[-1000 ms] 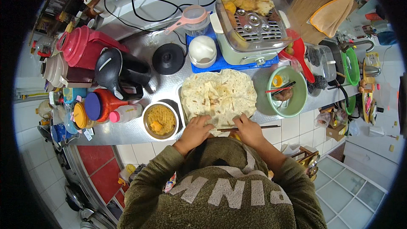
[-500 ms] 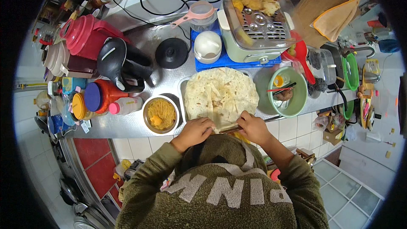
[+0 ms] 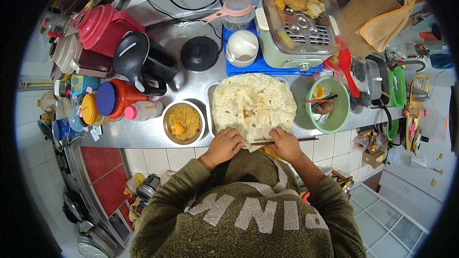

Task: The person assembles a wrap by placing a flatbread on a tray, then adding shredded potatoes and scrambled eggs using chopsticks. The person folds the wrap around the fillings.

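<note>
At the near edge of the steel counter (image 3: 143, 136), everything hangs on the big round flatbread (image 3: 253, 107), so take that as the landmark. Just left of it sits a metal bowl of yellow noodles (image 3: 183, 123), untouched. Then the left hand (image 3: 224, 144), at the flatbread's near-left rim: fingers curled down onto the edge, pinching or pressing the dough, though I cannot tell how firm the hold is. The flatbread spreads away from both hands, up the counter, with its near edge under the fingertips. Next, the right hand (image 3: 285, 144) at the near-right rim, fingers bent and closed around chopsticks (image 3: 291, 140), their long axis running sideways along the flatbread's near edge and poking out to the right. Both hands are equally close, side by side. Right of the flatbread, a green bowl (image 3: 327, 111) stands just apart.
</note>
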The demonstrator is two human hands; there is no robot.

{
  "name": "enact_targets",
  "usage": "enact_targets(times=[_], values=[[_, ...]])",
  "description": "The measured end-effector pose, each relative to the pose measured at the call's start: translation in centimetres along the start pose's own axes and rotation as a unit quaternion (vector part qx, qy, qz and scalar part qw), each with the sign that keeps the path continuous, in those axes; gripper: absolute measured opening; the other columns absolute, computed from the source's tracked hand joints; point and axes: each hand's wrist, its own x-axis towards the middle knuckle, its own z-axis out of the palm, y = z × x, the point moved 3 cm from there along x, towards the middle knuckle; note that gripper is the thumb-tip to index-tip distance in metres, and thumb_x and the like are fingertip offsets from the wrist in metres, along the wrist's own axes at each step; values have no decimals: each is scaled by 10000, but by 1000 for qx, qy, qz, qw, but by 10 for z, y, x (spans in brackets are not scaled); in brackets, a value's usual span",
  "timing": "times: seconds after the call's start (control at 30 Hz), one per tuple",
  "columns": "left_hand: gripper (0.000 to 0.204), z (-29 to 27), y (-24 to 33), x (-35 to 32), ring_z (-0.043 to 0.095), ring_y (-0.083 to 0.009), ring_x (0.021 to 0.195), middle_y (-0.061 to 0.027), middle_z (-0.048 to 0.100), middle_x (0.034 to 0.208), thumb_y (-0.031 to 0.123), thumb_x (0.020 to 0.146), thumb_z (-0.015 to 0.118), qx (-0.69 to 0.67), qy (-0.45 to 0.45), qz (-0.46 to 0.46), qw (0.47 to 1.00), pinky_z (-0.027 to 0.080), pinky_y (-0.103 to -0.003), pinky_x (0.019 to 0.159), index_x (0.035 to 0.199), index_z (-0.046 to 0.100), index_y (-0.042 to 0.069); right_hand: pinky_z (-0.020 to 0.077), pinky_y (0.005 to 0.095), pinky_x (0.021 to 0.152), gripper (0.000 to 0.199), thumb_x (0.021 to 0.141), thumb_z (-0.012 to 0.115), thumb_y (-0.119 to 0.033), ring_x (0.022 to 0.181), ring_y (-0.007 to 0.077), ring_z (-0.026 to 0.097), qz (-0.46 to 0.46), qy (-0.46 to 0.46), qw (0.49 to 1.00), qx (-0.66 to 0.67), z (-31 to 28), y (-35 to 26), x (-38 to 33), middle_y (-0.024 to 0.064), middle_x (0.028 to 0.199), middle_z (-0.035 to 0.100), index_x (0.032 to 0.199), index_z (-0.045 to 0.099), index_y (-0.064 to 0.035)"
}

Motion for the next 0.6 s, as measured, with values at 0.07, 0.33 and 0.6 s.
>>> enact_targets(times=[0.07, 0.33, 0.6], values=[[92, 4, -3, -4, 555, -301, 974, -81, 563, 990, 142, 851, 671, -6, 6, 6, 1000, 455, -412, 852, 919, 643, 88, 537, 433, 685, 344, 778, 680, -162, 874, 319, 640, -3, 4, 1000, -8, 1, -2, 0, 129, 1039, 540, 1070, 532, -56], [176, -9, -29, -73, 626, -210, 844, -81, 646, 954, 196, 954, 618, -271, 69, -226, 933, 505, -329, 718, 1073, 591, 69, 537, 436, 624, 233, 787, 634, -112, 783, 334, 629, 30, 56, 994, -84, 38, 9, -8, 141, 1006, 536, 987, 523, -69], [373, -13, -93, -147, 665, -252, 975, -148, 622, 1120, 331, 1019, 507, -630, 307, -441, 561, 552, -379, 794, 1236, 331, 84, 512, 401, 619, 62, 846, 602, -12, 688, 352, 631, 8, 214, 970, 118, -66, -31, -10, 132, 804, 635, 899, 625, -35]])
